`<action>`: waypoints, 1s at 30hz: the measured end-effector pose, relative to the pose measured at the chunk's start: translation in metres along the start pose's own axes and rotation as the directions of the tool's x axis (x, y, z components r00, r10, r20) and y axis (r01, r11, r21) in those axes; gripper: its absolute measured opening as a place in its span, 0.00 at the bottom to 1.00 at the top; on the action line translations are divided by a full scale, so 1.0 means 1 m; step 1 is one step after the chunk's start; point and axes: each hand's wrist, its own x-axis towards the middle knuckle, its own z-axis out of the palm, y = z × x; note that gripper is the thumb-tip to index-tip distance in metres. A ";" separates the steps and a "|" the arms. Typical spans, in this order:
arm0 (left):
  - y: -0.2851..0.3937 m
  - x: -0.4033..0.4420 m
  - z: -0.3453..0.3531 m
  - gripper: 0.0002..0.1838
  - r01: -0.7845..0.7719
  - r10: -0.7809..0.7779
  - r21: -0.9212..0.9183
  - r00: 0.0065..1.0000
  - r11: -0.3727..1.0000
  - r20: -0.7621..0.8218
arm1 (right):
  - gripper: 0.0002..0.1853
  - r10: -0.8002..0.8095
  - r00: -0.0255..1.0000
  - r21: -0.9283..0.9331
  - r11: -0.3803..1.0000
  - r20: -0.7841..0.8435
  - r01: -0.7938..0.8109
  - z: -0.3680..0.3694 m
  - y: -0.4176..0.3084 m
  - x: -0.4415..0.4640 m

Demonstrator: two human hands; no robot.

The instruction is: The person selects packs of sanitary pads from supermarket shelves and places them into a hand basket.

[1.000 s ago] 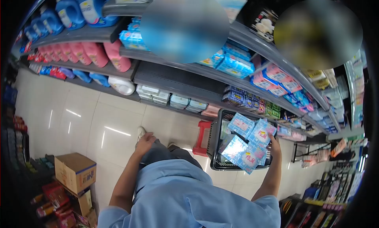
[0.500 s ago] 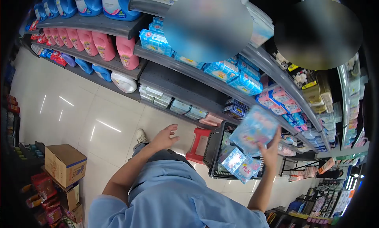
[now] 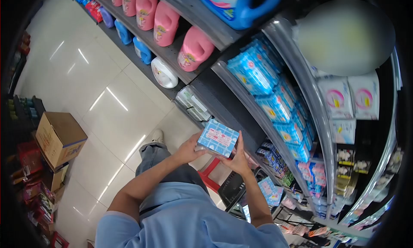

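Between both hands, in front of my body, is a blue-and-white checked pack with pink printing on its top; its exact kind is unclear. My left hand grips its left side, fingers partly hidden beneath. On the opposite side my right hand holds the near right corner, thumb along the edge. Below my right forearm stands a black shopping basket, largely covered by the arm. Another light-blue pack with pink print shows just right of that forearm, by the basket.
Shelves run along the right, with blue packs close to my hands and pink detergent bottles farther left. A red frame lies beside the basket. Cardboard boxes stand on the left over the tiled floor.
The pack in my right hand has come from above the basket to the front of my body. My left hand, previously free, now grips it too. The view has turned.
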 end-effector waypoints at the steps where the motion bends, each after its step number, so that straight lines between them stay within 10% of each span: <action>1: -0.004 0.007 -0.003 0.41 -0.060 0.061 0.047 0.998 0.997 -0.034 | 0.62 0.031 0.999 0.064 0.997 0.027 -0.033 0.001 0.000 0.009; 12: -0.021 0.100 -0.022 0.36 -0.129 0.156 0.230 0.982 0.965 -0.103 | 0.56 0.128 0.961 0.095 0.990 -0.247 -0.107 -0.005 0.093 0.103; 15: -0.058 0.081 -0.016 0.30 -0.058 0.110 0.200 0.959 0.978 -0.260 | 0.48 0.055 0.925 -0.186 0.973 -0.376 -0.134 -0.020 0.105 0.132; 19: -0.113 0.025 -0.003 0.23 0.279 -0.223 0.122 0.912 0.953 -0.346 | 0.40 0.065 0.925 -0.398 0.890 -0.375 -0.224 -0.037 0.124 0.170; 24: -0.149 -0.045 0.009 0.21 0.477 -0.423 0.120 0.851 0.871 -0.310 | 0.39 -0.101 0.925 -0.121 0.991 -0.366 0.061 -0.027 0.155 0.216; 27: -0.160 -0.070 0.013 0.21 0.495 -0.440 0.085 0.829 0.865 -0.346 | 0.41 0.066 0.908 -0.171 0.974 -0.413 -0.148 -0.030 0.160 0.214; 30: -0.165 -0.078 0.012 0.21 0.601 -0.566 -0.004 0.751 0.799 -0.339 | 0.51 -0.093 0.941 -0.572 0.812 -0.324 -0.117 -0.040 0.148 0.210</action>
